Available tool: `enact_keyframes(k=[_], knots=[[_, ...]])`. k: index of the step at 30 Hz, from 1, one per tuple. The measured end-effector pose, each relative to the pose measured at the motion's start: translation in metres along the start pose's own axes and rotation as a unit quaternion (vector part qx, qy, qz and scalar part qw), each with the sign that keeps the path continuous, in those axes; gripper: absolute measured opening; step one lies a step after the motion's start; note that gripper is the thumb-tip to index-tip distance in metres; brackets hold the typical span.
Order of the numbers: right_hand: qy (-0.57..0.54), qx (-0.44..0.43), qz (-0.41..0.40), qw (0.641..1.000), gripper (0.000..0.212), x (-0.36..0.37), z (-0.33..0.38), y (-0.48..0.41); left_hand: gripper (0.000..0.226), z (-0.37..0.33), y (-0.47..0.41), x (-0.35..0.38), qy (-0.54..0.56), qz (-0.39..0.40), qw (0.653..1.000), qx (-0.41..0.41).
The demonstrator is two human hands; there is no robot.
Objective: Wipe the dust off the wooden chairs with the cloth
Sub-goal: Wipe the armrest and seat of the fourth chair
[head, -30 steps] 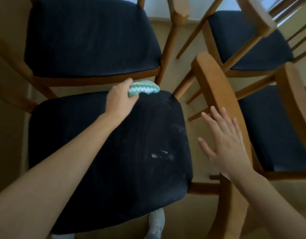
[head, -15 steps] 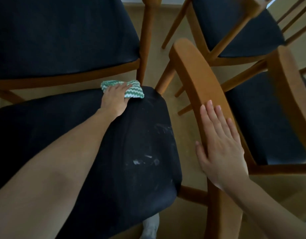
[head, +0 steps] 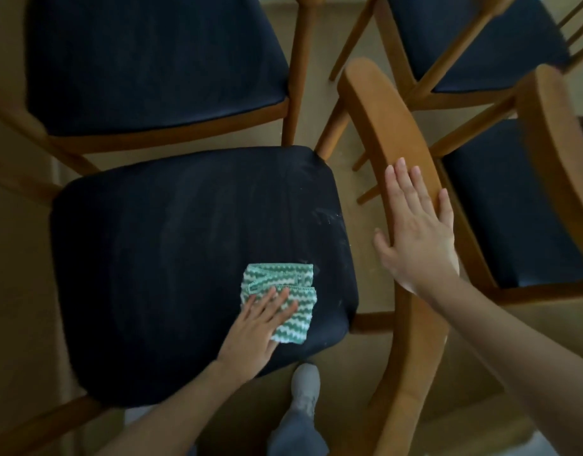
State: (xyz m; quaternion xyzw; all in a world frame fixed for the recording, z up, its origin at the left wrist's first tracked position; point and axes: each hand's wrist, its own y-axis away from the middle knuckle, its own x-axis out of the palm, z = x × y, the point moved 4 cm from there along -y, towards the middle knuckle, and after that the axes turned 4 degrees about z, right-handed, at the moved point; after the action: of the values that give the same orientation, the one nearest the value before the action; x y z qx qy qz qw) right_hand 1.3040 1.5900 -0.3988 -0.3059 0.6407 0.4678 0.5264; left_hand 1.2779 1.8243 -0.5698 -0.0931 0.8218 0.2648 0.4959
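A wooden chair with a dark padded seat stands right below me. A folded green-and-white zigzag cloth lies on the seat's near right part. My left hand presses flat on the cloth with straight fingers. Pale dust marks show on the seat near its right edge. My right hand rests flat, fingers straight, on the curved wooden backrest of this chair.
Three more wooden chairs with dark seats crowd around: one at the far left, one at the far right, one on the right. My leg and grey shoe stand on the beige floor between the chairs.
My left hand has slid the cloth from the seat's far edge down to its near right part. My right hand has come to rest flat on the backrest.
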Motion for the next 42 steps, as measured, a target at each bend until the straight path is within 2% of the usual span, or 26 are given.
enact_keyframes(k=[5, 9, 11, 14, 16, 19, 22, 25, 28, 29, 30, 33, 35, 37, 39, 42], knots=[[-0.007, -0.001, -0.005, 1.0, 0.078, -0.002, 0.001, 0.0, 0.116, -0.009, 0.024, 0.008, -0.042, 0.061, 0.997, 0.003], [-0.012, -0.003, -0.005, 1.0, 0.078, -0.004, 0.003, 0.002, 0.096, -0.016, 0.043, 0.017, -0.049, 0.066, 0.996, 0.028], [-0.012, -0.001, -0.003, 1.0, 0.078, -0.003, 0.002, 0.003, 0.09, -0.021, 0.053, 0.017, -0.044, 0.115, 0.992, 0.038], [-0.007, -0.002, -0.008, 1.0, 0.078, -0.003, 0.002, 0.003, 0.066, -0.021, 0.066, 0.012, -0.073, 0.155, 0.982, 0.081], [-0.007, -0.001, -0.004, 1.0, 0.079, -0.003, 0.002, 0.003, 0.056, -0.022, 0.075, 0.01, -0.044, 0.205, 0.973, 0.097], [-0.007, 0.003, -0.001, 1.0, 0.078, -0.004, 0.001, 0.003, 0.049, -0.024, 0.081, 0.004, 0.052, 0.234, 0.968, 0.071], [-0.004, -0.001, -0.001, 1.0, 0.076, -0.005, 0.003, 0.003, 0.039, -0.019, 0.069, -0.021, 0.265, 0.196, 0.944, -0.018], [0.002, -0.002, 0.0, 1.0, 0.078, -0.004, 0.002, 0.003, 0.02, 0.006, 0.038, -0.064, 0.471, 0.118, 0.866, -0.116], [0.008, 0.003, 0.003, 1.0, 0.079, -0.003, 0.001, 0.002, 0.016, 0.049, -0.011, -0.123, 0.535, -0.026, 0.836, -0.119], [0.009, 0.005, 0.006, 1.0, 0.08, -0.003, 0.001, 0.002, 0.015, 0.065, -0.029, -0.143, 0.536, -0.063, 0.833, -0.119], [0.009, 0.006, 0.008, 1.0, 0.08, -0.003, 0.001, 0.001, 0.016, 0.085, -0.046, -0.16, 0.51, -0.099, 0.846, -0.122], [0.002, 0.0, 0.003, 1.0, 0.082, -0.001, 0.001, -0.001, 0.036, 0.139, -0.096, -0.195, 0.35, -0.181, 0.907, -0.146], [-0.005, -0.004, -0.01, 1.0, 0.08, 0.001, 0.0, -0.001, 0.045, 0.164, -0.12, -0.196, 0.298, -0.206, 0.922, -0.137], [-0.013, -0.004, -0.022, 1.0, 0.076, 0.003, -0.002, 0.0, 0.048, 0.181, -0.139, -0.177, 0.25, -0.175, 0.941, -0.148], [-0.017, -0.004, -0.025, 1.0, 0.077, 0.006, -0.004, -0.001, 0.05, 0.184, -0.149, -0.148, 0.149, -0.107, 0.965, -0.189], [-0.01, -0.009, -0.033, 0.999, 0.076, 0.007, -0.005, -0.003, 0.052, 0.174, -0.15, -0.126, 0.098, -0.133, 0.963, -0.214]])
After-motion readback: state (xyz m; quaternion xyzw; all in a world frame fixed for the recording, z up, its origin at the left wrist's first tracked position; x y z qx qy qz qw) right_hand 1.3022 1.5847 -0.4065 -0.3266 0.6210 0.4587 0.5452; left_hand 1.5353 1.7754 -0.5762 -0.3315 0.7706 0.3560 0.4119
